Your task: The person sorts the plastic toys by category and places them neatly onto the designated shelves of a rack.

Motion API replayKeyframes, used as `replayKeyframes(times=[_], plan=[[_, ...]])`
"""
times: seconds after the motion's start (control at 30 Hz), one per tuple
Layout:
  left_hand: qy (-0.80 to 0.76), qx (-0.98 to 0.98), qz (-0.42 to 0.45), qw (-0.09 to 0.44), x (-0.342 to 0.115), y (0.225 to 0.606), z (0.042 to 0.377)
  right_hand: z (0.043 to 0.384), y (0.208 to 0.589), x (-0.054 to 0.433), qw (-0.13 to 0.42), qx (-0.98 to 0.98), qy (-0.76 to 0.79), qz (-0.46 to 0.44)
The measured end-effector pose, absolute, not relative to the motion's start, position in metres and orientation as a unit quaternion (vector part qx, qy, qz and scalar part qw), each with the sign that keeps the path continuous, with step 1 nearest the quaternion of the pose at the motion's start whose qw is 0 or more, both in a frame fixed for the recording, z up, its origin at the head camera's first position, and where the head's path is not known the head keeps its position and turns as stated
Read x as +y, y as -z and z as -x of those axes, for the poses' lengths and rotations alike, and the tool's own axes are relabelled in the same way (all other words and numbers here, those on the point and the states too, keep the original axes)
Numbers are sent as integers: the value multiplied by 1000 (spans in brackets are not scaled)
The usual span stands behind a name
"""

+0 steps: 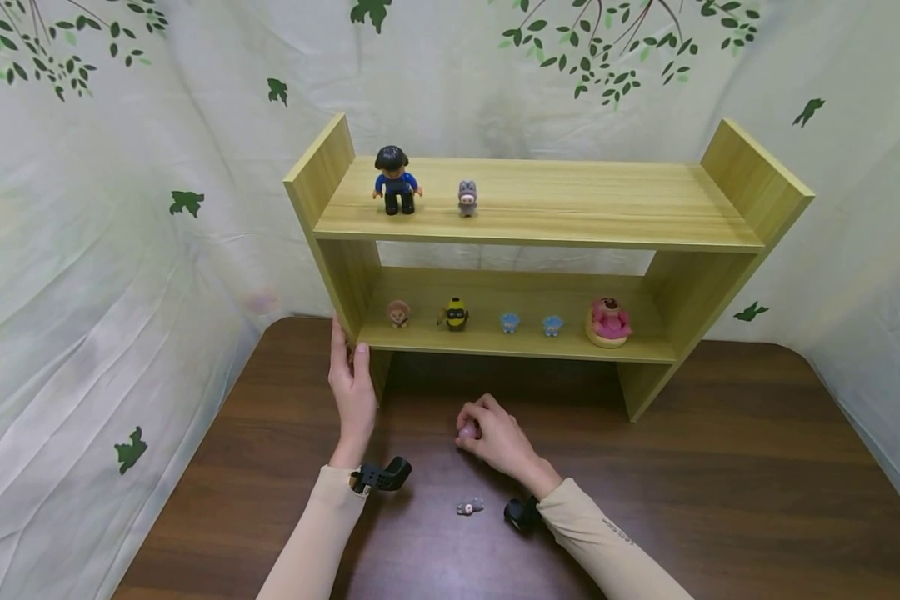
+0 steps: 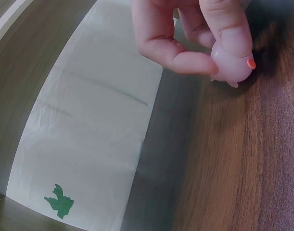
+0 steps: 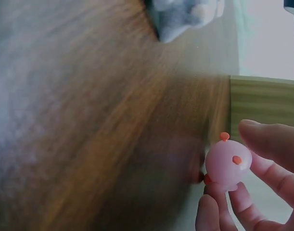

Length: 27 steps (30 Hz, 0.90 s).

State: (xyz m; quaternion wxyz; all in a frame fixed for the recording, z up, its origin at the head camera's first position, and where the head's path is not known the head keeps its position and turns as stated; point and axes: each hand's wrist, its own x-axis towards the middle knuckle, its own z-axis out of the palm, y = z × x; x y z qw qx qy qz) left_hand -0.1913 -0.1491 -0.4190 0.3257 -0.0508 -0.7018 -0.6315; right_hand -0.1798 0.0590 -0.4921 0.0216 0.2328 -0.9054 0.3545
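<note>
Over the table, my right hand (image 1: pixel 501 440) pinches a small pink round toy (image 3: pixel 228 164) with orange nubs between thumb and fingers. The left wrist view shows the same toy low over the wood, partly covered by fingertips. My left hand (image 1: pixel 352 396) rests against the left side panel of a wooden shelf (image 1: pixel 495 354), fingers straight along its outer side and thumb by the front edge. A small grey figurine (image 1: pixel 469 507) lies on its side on the table, between my forearms.
On the upper shelf stand a black-haired toy figure (image 1: pixel 397 182) and a grey figurine (image 1: pixel 467 198). Below are a brown figurine (image 1: pixel 398 313), a yellow-black figure (image 1: pixel 456 315), two blue pieces (image 1: pixel 509 322) and a pink bear toy (image 1: pixel 610 323). Leaf-printed cloth (image 1: pixel 217 133) hangs behind.
</note>
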Motion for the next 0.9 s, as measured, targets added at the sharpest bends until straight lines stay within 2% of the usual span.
replayKeyframes(times=[0.33,0.9], plan=[[632,-699,55,330,-148,419,190,179,494,65,28,-899,-357,-251],[639,-694,59,326,-149,420,192,172,484,73,-49,-810,-512,-281]])
